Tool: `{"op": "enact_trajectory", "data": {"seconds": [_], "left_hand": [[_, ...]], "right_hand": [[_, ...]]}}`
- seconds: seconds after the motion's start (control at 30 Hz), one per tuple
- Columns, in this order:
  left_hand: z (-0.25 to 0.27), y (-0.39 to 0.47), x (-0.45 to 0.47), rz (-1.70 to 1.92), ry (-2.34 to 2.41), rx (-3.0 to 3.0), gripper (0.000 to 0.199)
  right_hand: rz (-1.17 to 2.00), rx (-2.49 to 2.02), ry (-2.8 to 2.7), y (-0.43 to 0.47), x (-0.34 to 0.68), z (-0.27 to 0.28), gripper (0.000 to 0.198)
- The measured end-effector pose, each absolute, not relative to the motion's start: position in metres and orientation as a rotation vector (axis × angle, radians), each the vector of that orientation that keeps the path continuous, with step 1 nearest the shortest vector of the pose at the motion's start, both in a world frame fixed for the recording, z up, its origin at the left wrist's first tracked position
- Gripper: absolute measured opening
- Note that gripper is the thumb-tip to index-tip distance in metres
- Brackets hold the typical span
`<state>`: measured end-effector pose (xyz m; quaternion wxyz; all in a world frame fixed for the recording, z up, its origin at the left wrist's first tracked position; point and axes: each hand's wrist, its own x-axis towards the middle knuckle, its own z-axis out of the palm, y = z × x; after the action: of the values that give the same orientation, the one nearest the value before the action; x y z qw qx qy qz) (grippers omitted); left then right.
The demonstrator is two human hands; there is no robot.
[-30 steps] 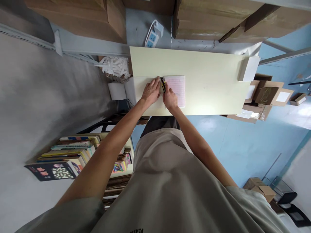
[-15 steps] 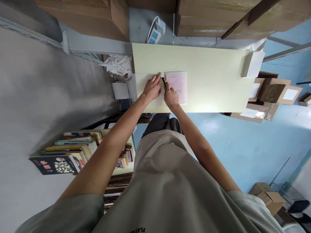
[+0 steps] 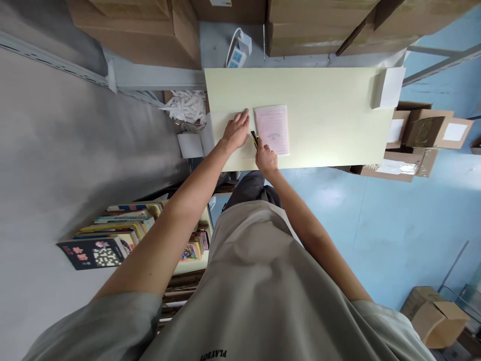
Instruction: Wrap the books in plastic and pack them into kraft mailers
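Note:
My right hand is closed round a black and yellow utility knife, which points away from me. The knife lies along the left edge of a pinkish printed booklet on the pale yellow tabletop. Whether the blade touches anything is too small to tell. Left of the booklet, my left hand rests flat with its fingers stretched out. Beneath it there seems to be a thin pale or see-through sheet, whose outline is faint.
A white box stands at the table's right end. Behind the table are a power strip and large cardboard boxes. White scraps fill a box at the left. Stacked books stand lower left.
My right hand has drawn the utility knife towards me along the booklet's left edge. My left hand stays flat beside it. The camera view has shifted slightly.

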<state>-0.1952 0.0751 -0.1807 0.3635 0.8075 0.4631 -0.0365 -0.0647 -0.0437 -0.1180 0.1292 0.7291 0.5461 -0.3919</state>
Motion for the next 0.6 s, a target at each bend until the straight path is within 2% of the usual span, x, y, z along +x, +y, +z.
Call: {"op": "enact_trajectory", "data": {"seconds": [0.5, 0.6], "left_hand": [[-0.211, 0.089, -0.194, -0.180, 1.171, 1.963, 0.123], [-0.210, 0.089, -0.192, -0.204, 1.176, 1.940, 0.124]], "right_hand": [[-1.080, 1.940, 1.589, -0.109, -0.059, -0.098, 0.079], [-1.090, 1.860, 1.584, -0.116, -0.059, -0.083, 0.076]]}}
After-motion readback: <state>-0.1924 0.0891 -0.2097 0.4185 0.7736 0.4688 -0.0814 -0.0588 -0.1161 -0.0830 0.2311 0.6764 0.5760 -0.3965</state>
